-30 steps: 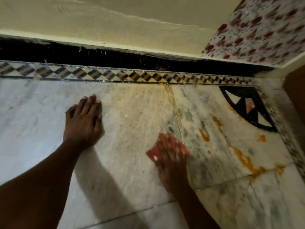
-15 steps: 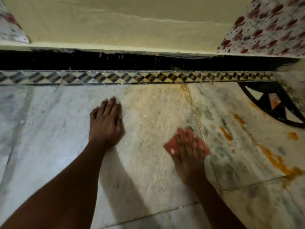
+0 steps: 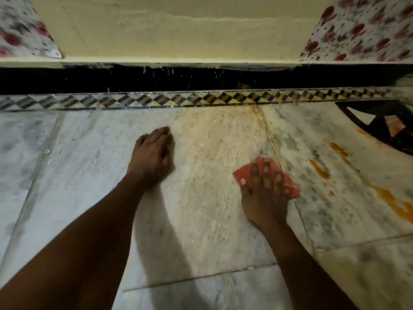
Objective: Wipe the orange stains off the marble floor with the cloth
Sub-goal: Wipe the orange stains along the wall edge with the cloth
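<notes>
head | right hand (image 3: 264, 198) presses flat fingers on the red cloth (image 3: 244, 174) | cloth lies left of the orange stains (image 3: 319, 168) | left hand (image 3: 152, 157) rests, fingers bent, on marble floor (image 3: 212, 220), left of cloth

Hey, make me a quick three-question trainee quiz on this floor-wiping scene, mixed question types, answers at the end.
1. True or false: the right hand presses the red-orange cloth flat on the white marble floor.
2. The thick orange stains lie where from the cloth? A) its left B) its right C) under it
3. Fill in: the left hand rests on the ____.

Key: 1 true; 2 B; 3 floor
</notes>
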Action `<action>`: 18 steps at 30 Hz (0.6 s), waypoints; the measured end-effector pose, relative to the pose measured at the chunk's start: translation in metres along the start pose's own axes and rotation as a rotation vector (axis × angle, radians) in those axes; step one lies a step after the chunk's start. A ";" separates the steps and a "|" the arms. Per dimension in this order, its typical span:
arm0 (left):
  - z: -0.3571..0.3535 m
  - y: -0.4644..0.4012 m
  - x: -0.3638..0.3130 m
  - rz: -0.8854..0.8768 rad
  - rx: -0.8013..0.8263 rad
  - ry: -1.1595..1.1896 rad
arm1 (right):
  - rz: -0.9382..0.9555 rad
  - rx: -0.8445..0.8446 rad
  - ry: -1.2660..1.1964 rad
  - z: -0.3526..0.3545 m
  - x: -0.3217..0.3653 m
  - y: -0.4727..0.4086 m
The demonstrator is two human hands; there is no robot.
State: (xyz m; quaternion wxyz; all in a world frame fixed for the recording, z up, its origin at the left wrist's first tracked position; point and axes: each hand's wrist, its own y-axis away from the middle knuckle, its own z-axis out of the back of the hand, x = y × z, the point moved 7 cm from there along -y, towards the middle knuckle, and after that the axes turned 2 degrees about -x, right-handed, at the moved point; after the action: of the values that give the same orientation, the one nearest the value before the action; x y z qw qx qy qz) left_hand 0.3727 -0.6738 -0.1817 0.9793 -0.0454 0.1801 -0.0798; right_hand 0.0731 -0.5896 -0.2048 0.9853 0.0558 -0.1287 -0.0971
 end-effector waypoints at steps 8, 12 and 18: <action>-0.021 0.080 -0.075 -0.062 0.034 0.074 | -0.216 -0.041 -0.058 0.017 -0.107 0.059; -0.043 0.115 -0.120 -0.054 0.046 0.106 | -0.132 0.017 -0.039 0.009 -0.073 0.045; -0.063 0.153 -0.176 0.008 0.031 0.176 | 0.145 -0.103 0.096 0.017 -0.150 0.187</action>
State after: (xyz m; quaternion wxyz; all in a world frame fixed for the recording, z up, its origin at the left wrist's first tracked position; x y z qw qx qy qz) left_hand 0.2091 -0.4970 -0.1975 0.9607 -0.0224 0.2642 -0.0822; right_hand -0.0400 -0.3777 -0.1996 0.9964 0.0001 -0.0797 -0.0294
